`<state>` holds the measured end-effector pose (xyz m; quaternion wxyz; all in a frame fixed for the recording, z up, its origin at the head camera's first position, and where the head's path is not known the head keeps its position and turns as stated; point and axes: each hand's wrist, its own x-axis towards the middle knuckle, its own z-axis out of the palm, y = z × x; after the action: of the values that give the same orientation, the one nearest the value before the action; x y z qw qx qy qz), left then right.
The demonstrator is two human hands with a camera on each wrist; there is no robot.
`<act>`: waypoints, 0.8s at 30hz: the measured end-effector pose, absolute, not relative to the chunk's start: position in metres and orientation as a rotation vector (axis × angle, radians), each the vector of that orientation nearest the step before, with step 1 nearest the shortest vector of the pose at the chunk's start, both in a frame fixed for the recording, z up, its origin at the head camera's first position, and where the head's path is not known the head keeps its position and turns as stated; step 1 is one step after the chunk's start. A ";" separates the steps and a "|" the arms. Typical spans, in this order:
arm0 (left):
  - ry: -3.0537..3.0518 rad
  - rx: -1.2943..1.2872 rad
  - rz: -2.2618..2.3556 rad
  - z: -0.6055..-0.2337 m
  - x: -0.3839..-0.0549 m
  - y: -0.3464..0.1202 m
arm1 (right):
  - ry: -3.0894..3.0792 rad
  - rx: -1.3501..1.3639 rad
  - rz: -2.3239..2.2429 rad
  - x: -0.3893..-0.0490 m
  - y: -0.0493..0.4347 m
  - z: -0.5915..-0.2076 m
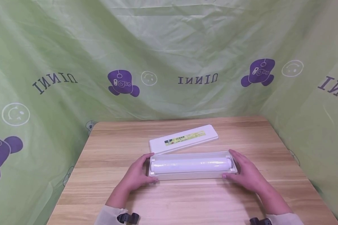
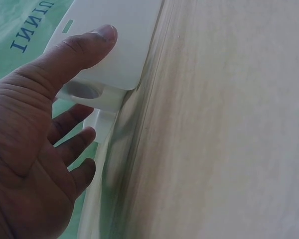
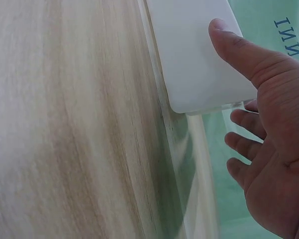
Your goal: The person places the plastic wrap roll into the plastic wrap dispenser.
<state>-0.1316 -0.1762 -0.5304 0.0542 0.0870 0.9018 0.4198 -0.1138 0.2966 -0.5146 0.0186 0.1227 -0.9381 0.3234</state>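
A long white plastic box lies on the table with its top uncovered. Inside it rests a roll of cling film, shiny and whitish. My left hand grips the box's left end, thumb on the near wall and index finger at the far corner. At the other end my right hand holds it the same way. In the left wrist view the thumb presses the white wall near a small slot. The right wrist view shows that thumb on the smooth wall, the other fingers partly hidden behind the box.
Just behind the box lies its white lid, slightly turned, with a yellow-green printed label. The wooden table has rounded far corners. Green curtains with purple figures hang behind and on both sides.
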 end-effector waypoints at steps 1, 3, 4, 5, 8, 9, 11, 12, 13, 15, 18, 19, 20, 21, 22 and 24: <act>2.739 0.266 1.274 -0.530 -0.132 -0.176 | -2.916 0.379 1.003 -0.114 0.297 -0.514; 2.739 0.272 1.274 -0.531 -0.132 -0.177 | -2.919 0.376 1.002 -0.114 0.297 -0.514; 2.739 0.274 1.273 -0.531 -0.132 -0.177 | -2.920 0.373 1.004 -0.114 0.297 -0.514; 2.738 0.277 1.274 -0.531 -0.132 -0.177 | -2.920 0.371 1.006 -0.114 0.297 -0.513; 2.734 0.289 1.278 -0.531 -0.132 -0.178 | -2.921 0.362 1.018 -0.115 0.297 -0.513; 2.732 0.294 1.280 -0.532 -0.132 -0.178 | -2.922 0.356 1.020 -0.115 0.297 -0.513; 2.730 0.299 1.278 -0.532 -0.132 -0.179 | -2.924 0.342 1.026 -0.115 0.297 -0.513; 2.728 0.302 1.278 -0.533 -0.132 -0.179 | -2.926 0.333 1.031 -0.114 0.297 -0.514; 2.730 0.310 1.277 -0.533 -0.132 -0.180 | -2.927 0.324 1.035 -0.114 0.297 -0.514; 2.733 0.317 1.270 -0.533 -0.133 -0.180 | -2.931 0.305 1.041 -0.114 0.297 -0.514; 2.736 0.330 1.255 -0.532 -0.133 -0.181 | -2.939 0.282 1.047 -0.114 0.296 -0.514; 2.737 0.334 1.250 -0.532 -0.133 -0.181 | -2.941 0.276 1.047 -0.114 0.296 -0.514; 2.735 0.336 1.244 -0.532 -0.133 -0.181 | -2.943 0.270 1.045 -0.115 0.296 -0.513; 2.736 0.339 1.237 -0.531 -0.133 -0.181 | -2.947 0.265 1.045 -0.115 0.296 -0.513; 2.736 0.342 1.230 -0.531 -0.133 -0.181 | -2.949 0.261 1.042 -0.115 0.296 -0.513; 2.741 0.355 1.218 -0.530 -0.132 -0.182 | -2.954 0.251 1.045 -0.115 0.296 -0.512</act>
<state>-0.1324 -0.1818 -0.5298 0.0606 0.1173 0.9058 0.4026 -0.1150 0.2958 -0.5122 -0.0011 0.0800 -0.9398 0.3323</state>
